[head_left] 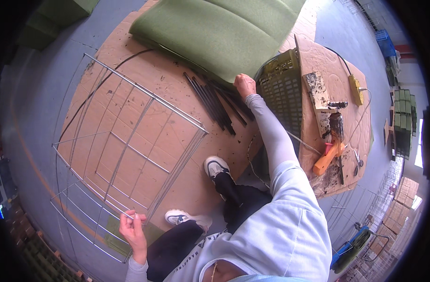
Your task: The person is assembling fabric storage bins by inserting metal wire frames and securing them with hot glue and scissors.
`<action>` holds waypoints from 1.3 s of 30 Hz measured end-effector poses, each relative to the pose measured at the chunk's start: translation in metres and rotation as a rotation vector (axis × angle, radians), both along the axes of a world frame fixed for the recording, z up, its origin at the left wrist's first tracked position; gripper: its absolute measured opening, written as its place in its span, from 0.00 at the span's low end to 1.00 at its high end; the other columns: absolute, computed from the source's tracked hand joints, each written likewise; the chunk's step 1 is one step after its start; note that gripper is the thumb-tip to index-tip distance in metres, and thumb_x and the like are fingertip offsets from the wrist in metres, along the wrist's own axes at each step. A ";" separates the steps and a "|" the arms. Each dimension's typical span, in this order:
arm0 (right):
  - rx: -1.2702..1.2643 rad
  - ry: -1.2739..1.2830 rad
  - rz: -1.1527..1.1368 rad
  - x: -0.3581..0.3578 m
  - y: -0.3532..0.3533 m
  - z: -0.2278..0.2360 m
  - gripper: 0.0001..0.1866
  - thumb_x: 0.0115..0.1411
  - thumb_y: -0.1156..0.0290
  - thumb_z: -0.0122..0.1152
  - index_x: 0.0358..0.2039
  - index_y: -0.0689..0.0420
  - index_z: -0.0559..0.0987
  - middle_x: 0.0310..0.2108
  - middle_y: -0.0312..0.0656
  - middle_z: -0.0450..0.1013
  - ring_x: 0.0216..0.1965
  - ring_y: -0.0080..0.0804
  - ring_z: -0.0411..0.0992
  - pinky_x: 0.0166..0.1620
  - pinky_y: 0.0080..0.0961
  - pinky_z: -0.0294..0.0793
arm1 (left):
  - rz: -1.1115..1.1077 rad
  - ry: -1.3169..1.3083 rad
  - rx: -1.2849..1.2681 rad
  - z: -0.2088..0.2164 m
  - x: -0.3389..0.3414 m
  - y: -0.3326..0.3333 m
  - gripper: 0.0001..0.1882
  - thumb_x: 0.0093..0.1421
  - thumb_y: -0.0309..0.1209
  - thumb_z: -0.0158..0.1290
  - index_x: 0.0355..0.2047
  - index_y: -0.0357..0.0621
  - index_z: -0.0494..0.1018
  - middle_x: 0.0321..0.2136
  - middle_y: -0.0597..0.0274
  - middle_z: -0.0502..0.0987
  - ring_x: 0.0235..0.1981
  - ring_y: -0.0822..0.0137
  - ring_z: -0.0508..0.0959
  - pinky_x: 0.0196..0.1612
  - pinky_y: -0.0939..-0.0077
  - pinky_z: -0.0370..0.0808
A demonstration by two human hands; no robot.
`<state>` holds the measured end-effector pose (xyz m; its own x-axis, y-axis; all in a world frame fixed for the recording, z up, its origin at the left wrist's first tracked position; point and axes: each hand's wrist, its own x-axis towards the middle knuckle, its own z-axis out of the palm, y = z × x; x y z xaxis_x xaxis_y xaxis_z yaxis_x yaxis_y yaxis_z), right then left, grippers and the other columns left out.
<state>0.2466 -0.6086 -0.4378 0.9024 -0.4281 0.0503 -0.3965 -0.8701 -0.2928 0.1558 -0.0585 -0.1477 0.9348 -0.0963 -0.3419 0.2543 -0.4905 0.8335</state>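
Wire frame (151,96) — pinched by the left hand (134,231) at seven o'clock; the right hand (245,86), at one, clutches a green felt sheet (215,40).

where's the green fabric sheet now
In the head view, the green fabric sheet lies at top centre on brown cardboard, its near corner at the right hand, beside thin black rods.

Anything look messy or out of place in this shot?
Yes: the pale block beside the orange-handled tool is blotched black, and the cardboard sheet is speckled dark around the loosely strewn black sticks, so both surfaces look soiled.
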 end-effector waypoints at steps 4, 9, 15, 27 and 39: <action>0.124 -0.131 -0.326 -0.007 0.001 0.000 0.12 0.47 0.65 0.67 0.27 0.59 0.76 0.30 0.48 0.73 0.39 0.47 0.72 0.42 0.38 0.71 | 0.030 0.007 0.000 0.002 -0.002 0.005 0.08 0.61 0.25 0.46 0.39 0.34 0.65 0.24 0.58 0.75 0.26 0.73 0.75 0.31 0.80 0.72; 0.228 -0.168 -0.696 -0.028 -0.018 -0.047 0.11 0.51 0.68 0.62 0.31 0.62 0.76 0.37 0.55 0.74 0.42 0.53 0.71 0.44 0.39 0.71 | 0.027 0.006 0.020 0.003 -0.001 0.002 0.07 0.61 0.25 0.46 0.39 0.35 0.65 0.24 0.58 0.75 0.26 0.73 0.74 0.32 0.80 0.71; 0.354 -0.462 -0.726 -0.035 -0.024 -0.057 0.11 0.47 0.73 0.65 0.32 0.65 0.80 0.28 0.48 0.78 0.31 0.34 0.77 0.37 0.28 0.74 | 0.031 -0.003 0.016 0.001 -0.001 0.004 0.06 0.61 0.24 0.46 0.38 0.35 0.66 0.23 0.59 0.75 0.26 0.74 0.74 0.33 0.80 0.71; 1.099 -0.493 -0.930 -0.035 -0.004 -0.057 0.08 0.53 0.80 0.57 0.35 0.62 0.78 0.25 0.39 0.76 0.23 0.23 0.74 0.24 0.16 0.72 | 0.022 -0.013 -0.001 0.001 0.000 -0.001 0.05 0.62 0.24 0.45 0.37 0.35 0.66 0.23 0.59 0.74 0.25 0.74 0.74 0.32 0.82 0.71; 1.263 -0.632 -0.932 -0.019 0.003 -0.042 0.14 0.50 0.77 0.65 0.37 0.65 0.75 0.24 0.40 0.74 0.21 0.24 0.71 0.23 0.19 0.73 | 0.023 -0.015 0.008 0.000 0.001 -0.003 0.06 0.61 0.24 0.45 0.37 0.34 0.66 0.23 0.58 0.74 0.26 0.73 0.74 0.33 0.81 0.71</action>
